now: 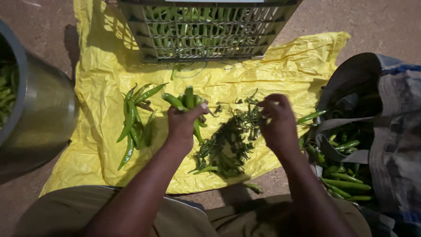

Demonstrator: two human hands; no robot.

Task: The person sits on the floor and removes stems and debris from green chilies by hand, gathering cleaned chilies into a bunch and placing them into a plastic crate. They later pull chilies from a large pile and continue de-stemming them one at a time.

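My left hand grips a bunch of green chillies, their tips sticking up above the fist. My right hand is pinched near a stem at the top of a pile of plucked green stems on a yellow plastic sheet; what its fingers hold is too small to tell. A loose heap of green chillies lies on the sheet left of my left hand.
A grey slatted plastic crate with chillies inside stands at the top of the sheet. A metal pot holding chillies is at the left. An open bag of chillies sits at the right. Bare ground surrounds the sheet.
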